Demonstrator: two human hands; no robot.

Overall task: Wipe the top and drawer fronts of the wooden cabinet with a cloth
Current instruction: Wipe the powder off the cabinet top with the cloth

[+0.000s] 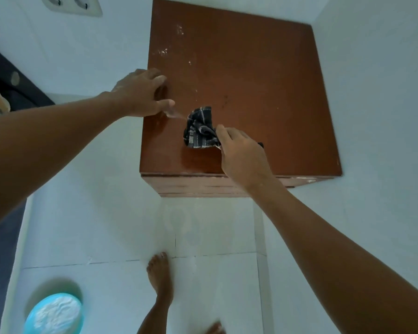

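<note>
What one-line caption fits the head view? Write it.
Right hand grips a cloth on the cabinet top; left hand rests on its edge.

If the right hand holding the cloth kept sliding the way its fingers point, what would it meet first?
The right hand points up-left across the brown wooden cabinet top, pushing the dark checked cloth. First in line appears to be the left hand resting at the top's left edge, though depth is unclear.
</note>
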